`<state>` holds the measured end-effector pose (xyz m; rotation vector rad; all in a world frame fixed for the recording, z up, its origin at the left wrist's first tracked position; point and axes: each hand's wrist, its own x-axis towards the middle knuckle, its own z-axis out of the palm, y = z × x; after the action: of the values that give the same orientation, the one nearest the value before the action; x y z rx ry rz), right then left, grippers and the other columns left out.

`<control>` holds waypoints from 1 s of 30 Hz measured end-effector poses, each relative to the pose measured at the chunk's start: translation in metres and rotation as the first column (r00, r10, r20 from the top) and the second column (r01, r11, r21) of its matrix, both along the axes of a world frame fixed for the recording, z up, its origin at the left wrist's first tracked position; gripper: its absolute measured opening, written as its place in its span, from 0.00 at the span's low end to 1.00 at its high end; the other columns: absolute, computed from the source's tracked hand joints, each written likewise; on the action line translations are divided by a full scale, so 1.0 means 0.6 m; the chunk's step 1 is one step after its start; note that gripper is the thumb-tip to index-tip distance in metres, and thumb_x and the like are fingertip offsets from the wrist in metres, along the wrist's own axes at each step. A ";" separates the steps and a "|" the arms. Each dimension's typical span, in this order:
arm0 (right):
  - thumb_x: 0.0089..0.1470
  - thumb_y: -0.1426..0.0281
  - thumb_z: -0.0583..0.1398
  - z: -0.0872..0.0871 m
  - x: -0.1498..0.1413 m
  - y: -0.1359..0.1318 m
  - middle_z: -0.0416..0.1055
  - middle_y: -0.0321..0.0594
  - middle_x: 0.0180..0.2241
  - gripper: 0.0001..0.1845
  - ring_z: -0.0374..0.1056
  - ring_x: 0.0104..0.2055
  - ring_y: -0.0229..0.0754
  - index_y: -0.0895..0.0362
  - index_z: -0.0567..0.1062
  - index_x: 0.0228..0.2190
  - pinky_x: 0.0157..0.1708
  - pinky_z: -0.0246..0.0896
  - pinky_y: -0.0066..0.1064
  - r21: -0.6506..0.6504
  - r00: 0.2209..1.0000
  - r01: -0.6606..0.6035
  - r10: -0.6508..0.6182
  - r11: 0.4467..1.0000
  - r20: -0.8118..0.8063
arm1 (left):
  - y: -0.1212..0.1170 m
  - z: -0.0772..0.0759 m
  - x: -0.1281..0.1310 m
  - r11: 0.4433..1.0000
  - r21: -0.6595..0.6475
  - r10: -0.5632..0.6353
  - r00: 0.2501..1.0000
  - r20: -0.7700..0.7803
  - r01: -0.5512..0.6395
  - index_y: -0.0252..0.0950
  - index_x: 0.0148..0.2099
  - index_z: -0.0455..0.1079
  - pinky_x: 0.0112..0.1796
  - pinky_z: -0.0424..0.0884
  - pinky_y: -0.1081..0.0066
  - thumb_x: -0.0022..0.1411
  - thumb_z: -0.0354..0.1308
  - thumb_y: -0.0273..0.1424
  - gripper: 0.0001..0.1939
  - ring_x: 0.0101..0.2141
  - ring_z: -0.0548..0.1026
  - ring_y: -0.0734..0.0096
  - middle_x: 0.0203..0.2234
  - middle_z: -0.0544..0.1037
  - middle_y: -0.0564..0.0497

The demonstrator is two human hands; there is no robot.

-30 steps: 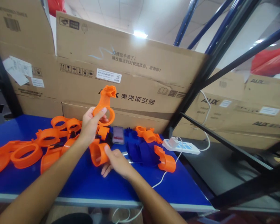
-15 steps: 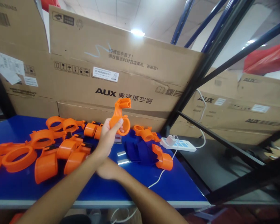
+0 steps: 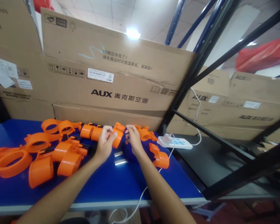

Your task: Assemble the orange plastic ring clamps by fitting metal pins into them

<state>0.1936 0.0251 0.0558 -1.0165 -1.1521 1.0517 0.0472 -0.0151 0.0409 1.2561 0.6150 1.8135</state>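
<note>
My left hand (image 3: 105, 144) is closed round an orange plastic tape dispenser (image 3: 117, 140), held low above the table. Close to its right side, my right hand (image 3: 133, 139) is raised with its fingers bent and apart; nothing shows in it. Below and behind my right hand lie dark blue pieces (image 3: 129, 153), partly covered by the wrist. Two short silver strips (image 3: 121, 162) lie just left of them. Several more orange dispensers (image 3: 40, 168), some with black parts, are spread over the left of the table.
A blue table (image 3: 95, 189) carries everything, with a large cardboard box (image 3: 121, 77) along its back. Right of my arms are another orange dispenser (image 3: 161, 159), a white power strip (image 3: 177, 143) and its cable. A black rack post (image 3: 185, 79) rises at the right.
My left hand has lowered the dispenser and turned it. My right hand has come from beneath the left forearm up to the dispenser's right side. The view has shifted slightly.
</note>
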 end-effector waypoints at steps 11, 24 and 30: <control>0.51 0.57 0.65 -0.030 -0.005 0.008 0.73 0.35 0.28 0.19 0.65 0.22 0.35 0.54 0.77 0.42 0.21 0.62 0.27 0.100 0.993 -0.069 0.077 0.993 -0.085 | -0.005 -0.039 -0.040 0.991 0.126 0.013 0.935 -0.355 0.035 0.40 0.55 0.65 0.47 0.68 0.60 0.63 0.62 0.37 0.20 0.43 0.74 0.60 0.41 0.75 0.46; 0.62 0.50 0.52 -0.022 -0.027 -0.022 0.74 0.40 0.32 0.25 0.67 0.27 0.41 0.53 0.73 0.49 0.25 0.62 0.31 0.236 0.978 -0.031 -0.019 0.971 0.208 | 0.002 -0.025 -0.041 0.903 -0.388 -0.152 0.982 0.112 0.184 0.34 0.44 0.74 0.28 0.71 0.71 0.52 0.70 0.45 0.24 0.28 0.78 0.66 0.35 0.82 0.45; 0.55 0.68 0.63 -0.019 0.043 -0.039 0.69 0.42 0.39 0.05 0.60 0.46 0.47 0.55 0.79 0.31 0.48 0.54 0.41 0.293 0.439 -0.345 -0.122 0.892 0.890 | 0.019 -0.035 -0.071 0.928 -0.347 -0.038 0.963 0.267 0.133 0.36 0.40 0.67 0.22 0.69 0.73 0.51 0.69 0.46 0.23 0.20 0.72 0.75 0.32 0.79 0.51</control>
<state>0.2192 0.0020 0.0446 -1.1443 -2.2637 0.1890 0.0047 -0.0035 0.0202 0.7742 0.6977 1.6594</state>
